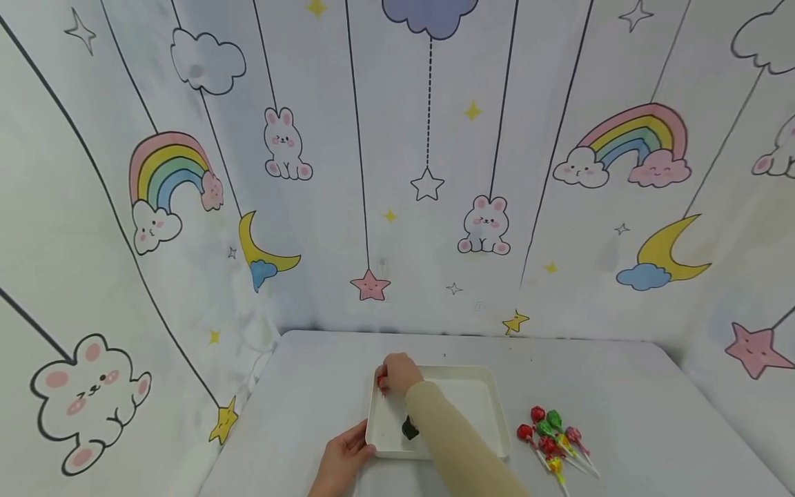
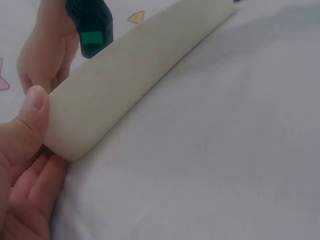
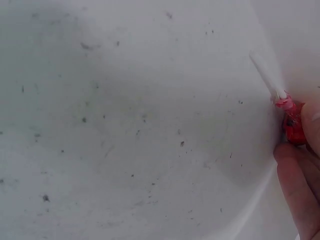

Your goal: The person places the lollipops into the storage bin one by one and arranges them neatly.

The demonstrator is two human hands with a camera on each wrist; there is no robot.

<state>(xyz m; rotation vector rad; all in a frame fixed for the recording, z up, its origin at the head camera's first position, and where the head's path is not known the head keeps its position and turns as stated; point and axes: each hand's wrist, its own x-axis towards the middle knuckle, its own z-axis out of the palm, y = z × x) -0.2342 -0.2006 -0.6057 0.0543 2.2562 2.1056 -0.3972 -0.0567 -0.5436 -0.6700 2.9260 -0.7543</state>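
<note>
The right hand (image 1: pixel 400 373) reaches over the white tray (image 1: pixel 475 400) and pinches a red lollipop (image 3: pixel 294 129) by its candy end, in the far left corner by the wall. I can't tell if the candy touches the bottom. The left hand (image 1: pixel 340 458) grips the tray's near left corner with its thumb and fingers. The two hands are apart.

I think the lollipop could slip, because the candy is round and the wrapper looks smooth. If it's let go too high, it might roll, or its stick might swing around. The tan sleeve (image 1: pixel 456 442) hangs across the near side, so it could bump the rim. If the left hand pushes hard, the tray might slide right on the worktop (image 1: pixel 298 393) and knock the heap of lollipops (image 1: pixel 548 445) sitting near it.
</note>
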